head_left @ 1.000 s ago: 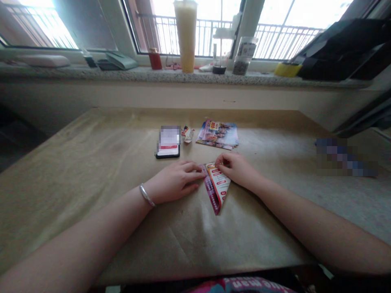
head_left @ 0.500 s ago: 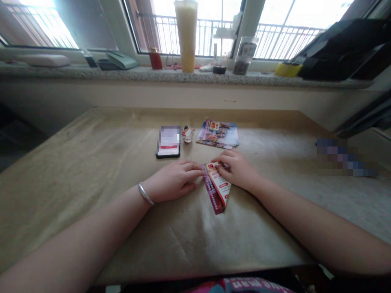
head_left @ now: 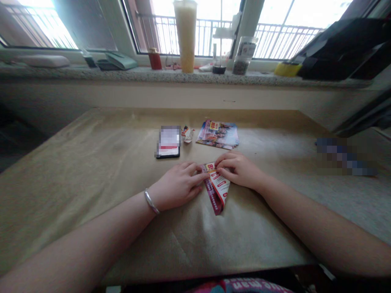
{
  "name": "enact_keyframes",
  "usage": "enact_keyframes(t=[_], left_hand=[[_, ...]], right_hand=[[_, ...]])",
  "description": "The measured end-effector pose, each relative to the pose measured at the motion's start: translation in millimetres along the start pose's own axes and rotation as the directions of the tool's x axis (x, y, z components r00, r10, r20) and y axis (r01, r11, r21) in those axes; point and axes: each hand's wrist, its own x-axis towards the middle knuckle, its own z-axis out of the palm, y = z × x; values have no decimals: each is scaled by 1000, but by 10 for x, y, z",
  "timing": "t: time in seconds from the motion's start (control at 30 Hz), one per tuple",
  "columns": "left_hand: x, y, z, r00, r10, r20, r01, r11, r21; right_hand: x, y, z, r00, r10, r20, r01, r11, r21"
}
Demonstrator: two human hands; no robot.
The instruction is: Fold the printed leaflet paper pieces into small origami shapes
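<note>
A folded paper flyer (head_left: pixel 218 189), purple-red with a white and red printed flap, lies on the table in front of me. It narrows toward its near end, where the layers stand slightly apart. My left hand (head_left: pixel 180 183), with a silver bangle at the wrist, holds the flyer's upper left edge under its fingertips, the index finger reaching onto the print. At the upper right edge, my right hand (head_left: pixel 240 169) grips the paper with curled fingers, thumb and forefinger close together. The undersides of both sets of fingertips are hidden.
Beyond my hands are a phone (head_left: pixel 168 142), a crumpled paper scrap (head_left: pixel 187 134) and a stack of flyers (head_left: pixel 218 134). A blurred-out item (head_left: pixel 345 156) lies at the right. Cups, including a tall yellow drink (head_left: pixel 185 36), line the windowsill (head_left: pixel 137 75) behind the table.
My left hand has shifted slightly right, its index finger further onto the flyer. My right fingers have moved a little along the upper right edge, and the printed flap looks slightly flatter.
</note>
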Motion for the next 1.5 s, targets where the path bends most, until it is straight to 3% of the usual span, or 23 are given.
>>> enact_keyframes(t=[0.13,0.3,1.5], left_hand=[[-3,-26,-7,1000,9,2,-8,1000,-30],[-32,-135,-29,1000,26,8,-25,995,-98],[-32,-211,-27,999,37,3,-36,992,-117]], right_hand=[[-77,24,-142,987,-107,117,107,994,6],[-95,29,-171,972,-130,196,140,989,-41],[-4,-36,46,992,-80,96,98,977,-192]])
